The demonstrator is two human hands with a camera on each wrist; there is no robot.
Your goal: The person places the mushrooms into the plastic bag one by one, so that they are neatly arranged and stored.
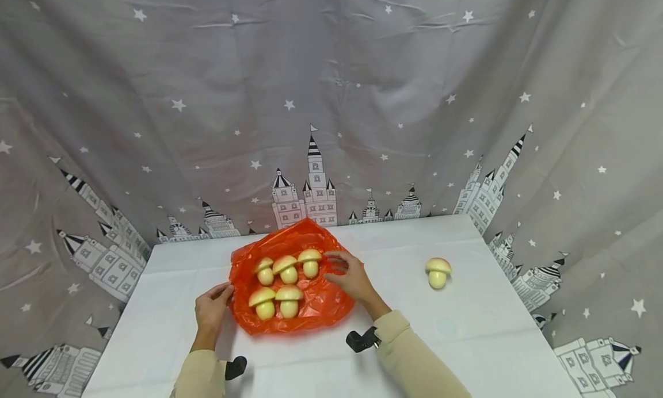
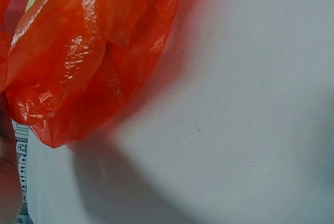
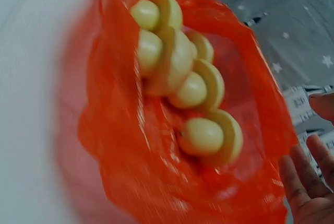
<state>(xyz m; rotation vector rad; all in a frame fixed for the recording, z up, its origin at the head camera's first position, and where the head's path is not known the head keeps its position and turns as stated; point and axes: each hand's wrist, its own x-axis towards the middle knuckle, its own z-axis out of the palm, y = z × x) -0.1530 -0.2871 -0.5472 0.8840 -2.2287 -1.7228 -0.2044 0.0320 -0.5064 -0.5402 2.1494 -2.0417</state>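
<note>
Item 1. Orange plastic bag [image 1: 311, 306]: lies spread open on the white tablecloth [image 1: 466, 329], slightly left of centre, mouth toward the curtain. Glossy, crumpled film; its folded edge shows close up in the left wrist view [image 2: 83, 62], and its inside in the right wrist view [image 3: 156, 182].

Item 2. Toy mushrooms, five in the bag: yellow-green caps, pale stems, lying on their sides. Back row of three [image 1: 288, 269]; front row of two [image 1: 277, 301]. In the right wrist view four or five show, packed touching one another [image 3: 209, 135]; blur hides the exact count.

Item 3. Toy mushroom, single [image 1: 438, 272]: on the cloth to the right, well apart from the bag.

Item 4. Left hand [image 1: 211, 310]: at the bag's left edge, fingertips touching or pinching the film; fingers lightly bent. Whether it has a true hold on the plastic cannot be told.

Item 5. Right hand [image 1: 352, 277]: over the bag's right rim, fingers [image 3: 295, 179] spread and only slightly curved, tips at the film just beside the back-row mushrooms. Nothing held.

Item 6. Backdrop: grey curtain [image 1: 331, 99] printed with stars and castles, hung behind and to both sides.
</note>
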